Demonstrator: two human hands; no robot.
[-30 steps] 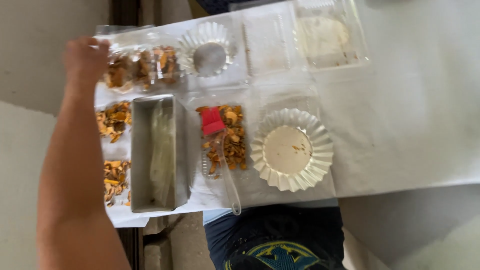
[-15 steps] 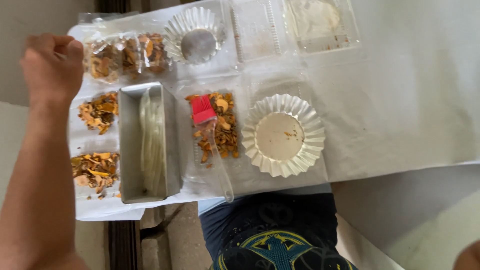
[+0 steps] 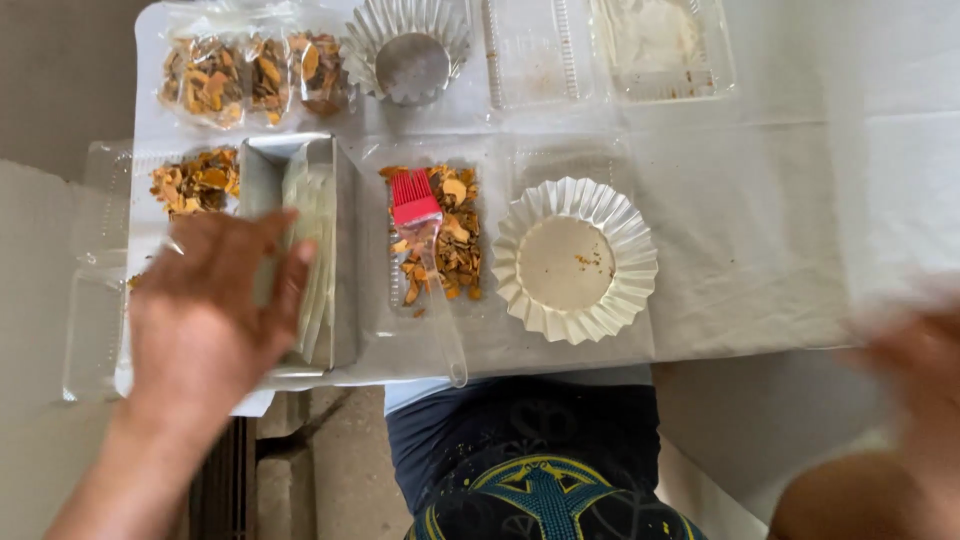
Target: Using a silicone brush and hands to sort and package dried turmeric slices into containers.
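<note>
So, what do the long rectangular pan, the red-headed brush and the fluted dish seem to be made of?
The long rectangular pan looks like bare metal: dull grey walls with a soft sheen. The brush has a matte red head, probably silicone, on a clear handle, likely plastic. The fluted dish is pale and crimped; thin metal or coated paper, I cannot tell which.

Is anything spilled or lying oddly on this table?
The red-headed pastry brush lies across the tray of orange-brown flakes, its clear handle overhanging the table edge. A few crumbs sit in the white fluted dish. Nothing looks spilled.
</note>
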